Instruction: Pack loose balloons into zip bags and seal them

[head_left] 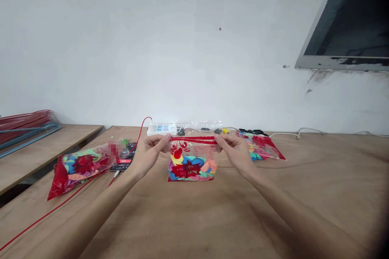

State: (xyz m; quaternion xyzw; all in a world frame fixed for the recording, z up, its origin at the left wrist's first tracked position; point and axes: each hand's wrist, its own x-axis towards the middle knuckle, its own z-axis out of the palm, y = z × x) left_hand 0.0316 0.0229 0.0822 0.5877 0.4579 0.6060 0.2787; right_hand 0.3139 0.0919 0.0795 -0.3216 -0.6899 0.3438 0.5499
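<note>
A clear plastic bag (192,169) with red print and a red zip strip hangs upright between my hands, with colourful balloons gathered in its lower part. My left hand (154,145) pinches the left end of the red strip between thumb and fingers. At the strip's right end, my right hand (231,147) grips the bag in the same way. The clear top edge stands up above the strip. Another filled bag (82,166) lies on the table at the left, and a third one (264,146) lies behind my right hand.
A phone (129,156) with a red cable lies beside the left bag. Behind my hands, a white power strip (161,130) sits near the wall on the wooden table (194,218). Red and blue wire hangers (27,127) lie at the far left.
</note>
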